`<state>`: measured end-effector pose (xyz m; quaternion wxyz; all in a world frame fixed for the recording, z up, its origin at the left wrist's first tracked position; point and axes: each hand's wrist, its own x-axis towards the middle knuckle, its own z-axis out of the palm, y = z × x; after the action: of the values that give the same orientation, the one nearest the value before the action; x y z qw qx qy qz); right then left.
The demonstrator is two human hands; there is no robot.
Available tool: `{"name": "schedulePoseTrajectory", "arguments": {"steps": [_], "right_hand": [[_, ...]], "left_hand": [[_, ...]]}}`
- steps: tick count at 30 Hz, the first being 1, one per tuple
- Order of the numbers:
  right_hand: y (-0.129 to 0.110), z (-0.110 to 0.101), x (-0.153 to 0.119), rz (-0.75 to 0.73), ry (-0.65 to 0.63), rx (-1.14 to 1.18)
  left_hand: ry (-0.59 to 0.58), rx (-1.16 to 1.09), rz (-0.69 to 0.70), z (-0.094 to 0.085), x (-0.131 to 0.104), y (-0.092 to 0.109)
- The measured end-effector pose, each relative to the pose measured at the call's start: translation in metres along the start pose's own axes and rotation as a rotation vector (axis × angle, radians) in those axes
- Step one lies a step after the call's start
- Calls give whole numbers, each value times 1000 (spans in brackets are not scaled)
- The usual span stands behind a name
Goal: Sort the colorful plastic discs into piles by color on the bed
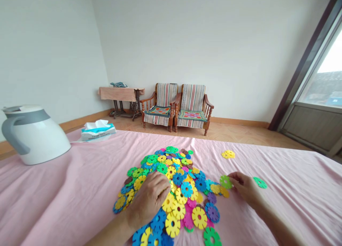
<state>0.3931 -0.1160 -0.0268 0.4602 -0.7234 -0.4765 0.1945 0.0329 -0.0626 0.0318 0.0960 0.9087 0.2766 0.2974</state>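
Note:
Many notched plastic discs in yellow, blue, green, pink, purple and brown form a pile [179, 211] on the pink cloth. Over the pile's left part is my left hand [153, 194], its fingers curled down, with the fingertips and anything in them hidden. At the pile's right edge, my right hand [243, 185] pinches a light green disc [226, 182] between thumb and fingers. A green disc [260, 182] lies on the cloth just beyond that hand. Farther back sit a few yellow discs [228, 154] close together.
A white and grey jug [40, 139] stands at the left of the cloth-covered table [294, 174]. Behind it is a tissue box [98, 132]. Across the floor are two wooden chairs [191, 114] and a small covered table [117, 93].

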Motion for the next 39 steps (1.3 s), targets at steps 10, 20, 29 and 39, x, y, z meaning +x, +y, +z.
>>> {"name": "schedulePoseTrajectory", "arguments": {"steps": [10,20,29,39], "right_hand": [[-4,12,2,65,101,26],[-17,26,-12,55,202,-141],[-26,33,-19,9,288,-48],[-33,30,-18,-8,261,33]], "left_hand": [[24,-71,13,-3,3,5],[-107,86,-196,8,112,-54],[-328,116,-417,47,162,-108],[-420,-162,-160,18,136,-62]]}}
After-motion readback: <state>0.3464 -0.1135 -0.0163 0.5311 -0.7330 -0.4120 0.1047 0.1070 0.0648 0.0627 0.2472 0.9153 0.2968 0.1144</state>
